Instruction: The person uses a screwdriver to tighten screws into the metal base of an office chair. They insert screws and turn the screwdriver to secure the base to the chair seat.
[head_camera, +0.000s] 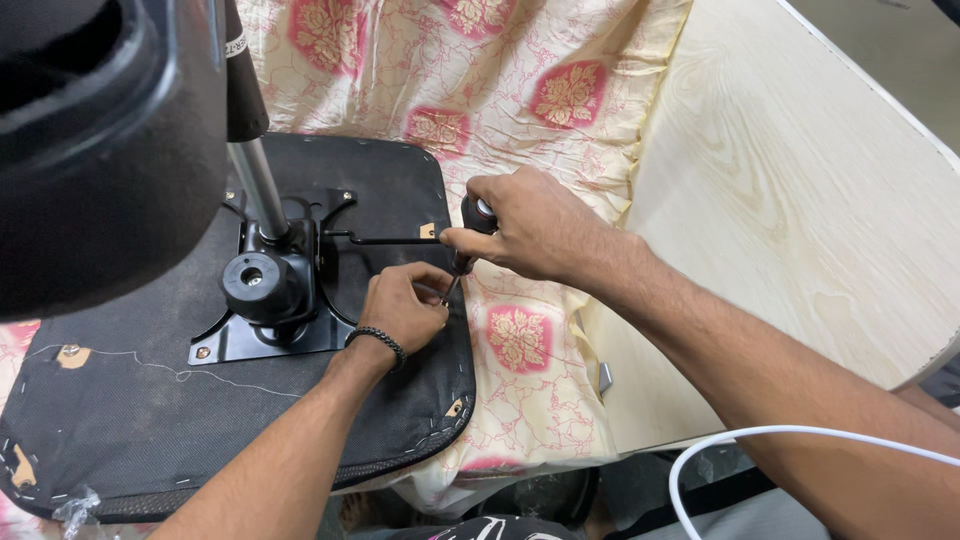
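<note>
The screwdriver (470, 235) is mostly buried in the right hand (535, 230), and its tip is lost behind the left hand (405, 305), so what it meets cannot be told. A blurred black chair part (100, 140) is cut by the top-left edge, covering part of the seat underside (200, 420).

A pale wood-grain table (800, 200) carries everything. A cream cloth with red floral squares (520, 120) is spread over its left part, hanging off the near edge. An upturned black chair seat (140, 400) lies on the cloth.
</note>
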